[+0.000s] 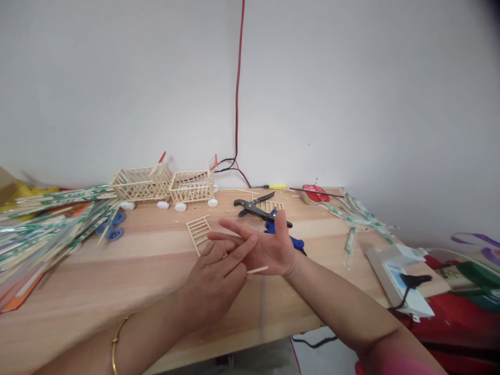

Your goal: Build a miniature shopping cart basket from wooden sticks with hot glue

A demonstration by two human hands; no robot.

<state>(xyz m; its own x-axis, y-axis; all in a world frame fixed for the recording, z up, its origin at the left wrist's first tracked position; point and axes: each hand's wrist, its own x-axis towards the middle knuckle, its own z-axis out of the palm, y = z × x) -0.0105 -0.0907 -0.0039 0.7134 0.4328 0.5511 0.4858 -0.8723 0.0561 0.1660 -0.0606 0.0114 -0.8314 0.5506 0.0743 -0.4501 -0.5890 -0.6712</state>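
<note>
My left hand [219, 276] reaches across, its index finger pressed against the palm of my right hand. A short thin wooden stick [258, 270] pokes out from its lower fingers, which are curled closed. My right hand [273, 250] is turned palm up, with the thumb raised and the fingers stretched out; some fingertips are hidden behind the left hand. Just beyond the hands lies a small ladder-like stick frame [198, 234]. Black-handled cutting pliers [253, 208] and a blue tool [297, 243], perhaps a glue gun, lie behind my right hand.
Two wheeled stick carts [140, 185] [191, 186] stand by the wall. Bundles of packaged sticks [58, 208] and blue wheels [114, 234] lie left. A red-lined dish [315, 195], plastic wrappers [363, 213] and a white box [402, 276] are at the right.
</note>
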